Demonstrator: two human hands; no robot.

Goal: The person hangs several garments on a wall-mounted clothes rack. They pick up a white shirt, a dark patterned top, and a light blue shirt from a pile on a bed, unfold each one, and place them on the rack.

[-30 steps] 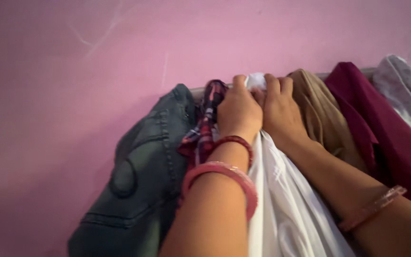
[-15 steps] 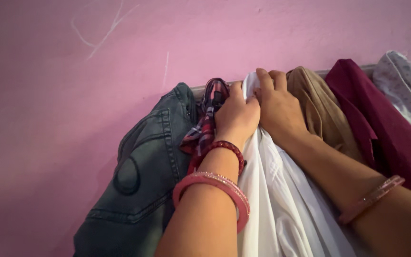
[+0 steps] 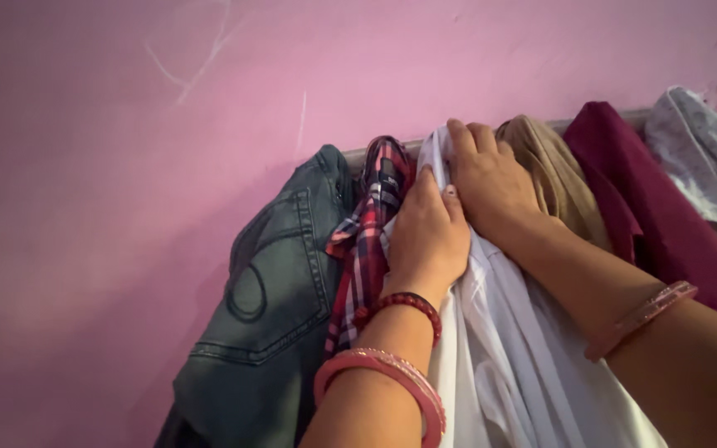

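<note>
A white garment [image 3: 499, 365] hangs from a rail [image 3: 358, 154] on the pink wall. My left hand [image 3: 426, 235] presses flat on its upper part, fingers together, beside a red plaid shirt [image 3: 368, 249]. My right hand [image 3: 491, 184] grips the white garment's top fold near the rail, fingers curled over it. Pink and dark red bangles sit on my left wrist, a clear pink one on my right.
Grey-green jeans [image 3: 275, 307] hang at the left end of the rail. To the right of my hands hang a tan garment [image 3: 559, 170], a maroon garment [image 3: 665, 216] and a pale patterned cloth [image 3: 707, 158]. The pink wall [image 3: 126, 166] lies behind.
My left hand has slid down from the rail onto the white garment. The view has shifted, showing more of the plaid shirt and jeans. My right hand stays at the garment's top.
</note>
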